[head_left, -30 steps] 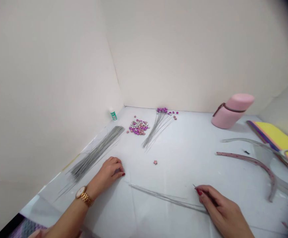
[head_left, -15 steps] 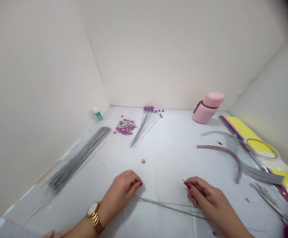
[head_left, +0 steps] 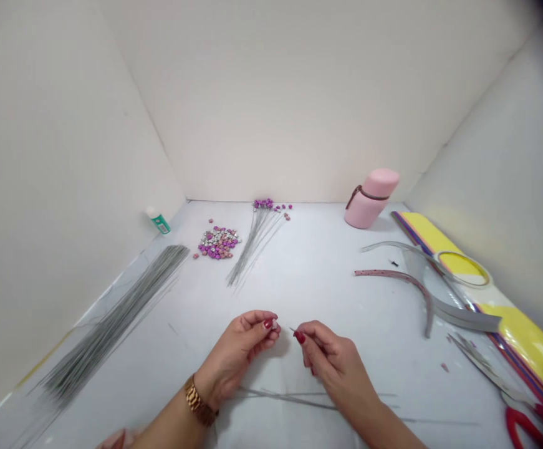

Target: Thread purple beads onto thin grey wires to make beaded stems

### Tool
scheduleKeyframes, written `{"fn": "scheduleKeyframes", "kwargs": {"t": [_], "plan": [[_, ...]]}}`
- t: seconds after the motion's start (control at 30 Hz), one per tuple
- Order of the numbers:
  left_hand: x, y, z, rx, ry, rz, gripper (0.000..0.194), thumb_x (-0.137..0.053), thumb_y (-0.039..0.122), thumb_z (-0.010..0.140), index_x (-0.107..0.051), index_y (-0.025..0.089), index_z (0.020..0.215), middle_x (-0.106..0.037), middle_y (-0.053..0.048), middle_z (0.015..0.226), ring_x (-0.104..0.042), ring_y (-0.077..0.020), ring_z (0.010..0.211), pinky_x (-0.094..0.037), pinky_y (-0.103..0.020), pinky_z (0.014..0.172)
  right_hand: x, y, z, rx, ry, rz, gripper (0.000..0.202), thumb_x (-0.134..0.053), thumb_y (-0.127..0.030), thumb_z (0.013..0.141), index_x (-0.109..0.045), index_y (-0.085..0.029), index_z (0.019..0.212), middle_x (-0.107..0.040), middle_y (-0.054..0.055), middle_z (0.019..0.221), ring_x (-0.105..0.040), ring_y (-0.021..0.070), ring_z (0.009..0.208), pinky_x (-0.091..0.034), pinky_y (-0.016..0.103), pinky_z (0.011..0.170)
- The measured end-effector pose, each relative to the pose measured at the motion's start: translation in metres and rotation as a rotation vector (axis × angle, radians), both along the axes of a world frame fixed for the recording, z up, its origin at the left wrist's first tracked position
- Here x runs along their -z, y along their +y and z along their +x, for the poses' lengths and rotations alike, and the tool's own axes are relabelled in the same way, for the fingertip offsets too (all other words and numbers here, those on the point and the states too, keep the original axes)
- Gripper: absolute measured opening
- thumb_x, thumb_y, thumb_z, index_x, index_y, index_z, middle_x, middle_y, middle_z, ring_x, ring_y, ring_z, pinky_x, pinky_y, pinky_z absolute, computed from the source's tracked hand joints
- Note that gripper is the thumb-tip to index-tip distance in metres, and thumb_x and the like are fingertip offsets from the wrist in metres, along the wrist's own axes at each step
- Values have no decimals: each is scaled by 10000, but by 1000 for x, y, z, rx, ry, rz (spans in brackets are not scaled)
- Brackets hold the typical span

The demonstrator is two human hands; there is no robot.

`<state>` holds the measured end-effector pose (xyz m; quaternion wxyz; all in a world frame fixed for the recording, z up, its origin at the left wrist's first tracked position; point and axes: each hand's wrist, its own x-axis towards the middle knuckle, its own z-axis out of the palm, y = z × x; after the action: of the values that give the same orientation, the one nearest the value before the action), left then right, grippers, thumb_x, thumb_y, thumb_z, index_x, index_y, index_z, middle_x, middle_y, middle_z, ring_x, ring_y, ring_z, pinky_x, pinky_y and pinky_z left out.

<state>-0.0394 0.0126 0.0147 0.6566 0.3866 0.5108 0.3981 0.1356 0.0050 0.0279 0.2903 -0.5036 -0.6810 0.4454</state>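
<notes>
Thumb and fingertips of the left hand [head_left: 236, 350] pinch a small pale piece [head_left: 275, 324], mostly hidden, while the right hand [head_left: 334, 357] pinches a thin wire [head_left: 292, 329] close behind its tip, a grip that seems to steady the short end facing the piece, near but apart. Loose wires [head_left: 299, 400] lie on the table [head_left: 308, 274] below both hands. Farther off, a grey wire bundle [head_left: 121, 315], a pile of small stars [head_left: 219, 243] and purple-headed wires [head_left: 251, 246] rest in separate groups, apparently sorted by kind for easy reach.
</notes>
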Motion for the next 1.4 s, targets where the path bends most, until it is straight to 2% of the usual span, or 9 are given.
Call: {"fn": "scheduleKeyframes", "kwargs": {"t": [0.07,0.1,0.2,0.47,0.7,1.13,1.4], "plan": [[1,-4,7,-71,-349,-214,146,-589,221,750,-576,147,876,-643,-37,799,-595,-72,702,-466,-162,684,-3,-1,1,-27,-24,65,221,-345,-304,873,-532,-202,811,-494,-34,581,-447,101,498,-358,194,492],[2,-5,9,-89,-436,-269,132,-609,197,736,-583,141,853,-643,-33,779,-595,-63,684,-467,-145,665,-4,-1,1,-37,-39,92,226,-343,-295,875,-541,-203,815,-523,-27,612,-465,102,518,-365,193,511],[2,-6,13,-104,-517,-318,138,-629,158,718,-604,117,848,-637,-31,722,-592,-56,639,-475,-129,627,-3,-3,0,-50,-95,133,233,-334,-276,879,-551,-208,831,-583,-16,672,-501,105,547,-378,193,538],[2,-6,15,-115,-485,-311,113,-642,179,705,-637,100,785,-625,-27,672,-563,-50,583,-470,-131,596,2,-1,1,-90,-172,158,229,-333,-242,880,-557,-208,851,-616,0,698,-543,115,578,-399,202,573],[1,-7,16,-67,-469,-268,108,-638,188,705,-652,92,752,-624,-31,659,-541,-46,555,-447,-130,574,0,-3,1,-119,-173,181,235,-326,-237,882,-552,-210,823,-607,-2,685,-551,119,605,-403,205,601],[4,-6,14,-46,-463,-269,132,-636,200,708,-649,87,775,-616,-29,658,-531,-45,564,-428,-139,589,-2,-1,3,-125,-241,273,283,-309,-242,884,-580,-221,805,-622,2,636,-574,125,582,-416,201,575],[-1,-5,15,-20,-247,-207,152,-676,251,655,-652,104,684,-611,-25,594,-509,-71,534,-396,-170,567,0,2,6,-234,-459,404,295,-298,-197,871,-565,-188,746,-591,16,581,-546,132,542,-362,222,531]]}}
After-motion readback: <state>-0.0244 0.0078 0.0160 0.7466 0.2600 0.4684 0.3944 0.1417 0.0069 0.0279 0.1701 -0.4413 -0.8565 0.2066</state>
